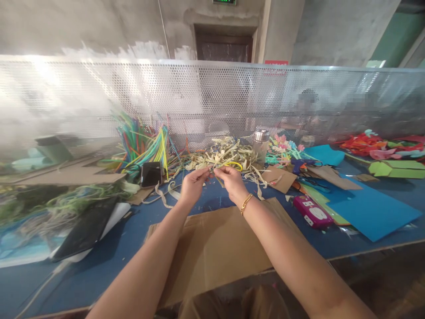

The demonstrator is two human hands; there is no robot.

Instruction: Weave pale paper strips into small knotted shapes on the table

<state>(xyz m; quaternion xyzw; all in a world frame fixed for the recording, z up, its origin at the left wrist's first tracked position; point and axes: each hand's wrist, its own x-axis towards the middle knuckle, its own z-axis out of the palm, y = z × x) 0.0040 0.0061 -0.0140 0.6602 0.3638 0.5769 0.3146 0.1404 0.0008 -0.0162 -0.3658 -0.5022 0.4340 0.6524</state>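
1. A large brown cardboard sheet (215, 252) lies flat on the blue desk (111, 254), partly under both forearms; everything below is placed from it.
2. The left hand (191, 187) is just beyond the sheet's far edge, thumb and fingers pinched together on a small item (211, 169), too small and blurred to make out.
3. The right hand (232, 180) is also beyond that edge, its fingertips meeting the left ones and pinched on the same item; a gold bracelet (246, 204) circles this wrist, over the sheet.
4. The small item is therefore at the fingertips, beyond the middle of the sheet. A thin yellow strip (238, 165) curves beside the right hand; whether it joins the item, I cannot tell.
5. Farther beyond the sheet is a loose heap of pale strips (229, 153), with a steel-topped bottle (261, 141) at its right.
6. Beyond the sheet and to its left are a black phone (151, 174) and a bundle of colourful stems (133, 141).
7. Left of the sheet lie a black flat folder (86, 230) and a tangle of grey-green fibres (63, 210).
8. Right of the sheet lie a purple block (311, 212) with white patches and a blue sheet of paper (368, 210).
9. Beyond the sheet, behind everything on the desk, stands a perforated metal panel (149, 88).
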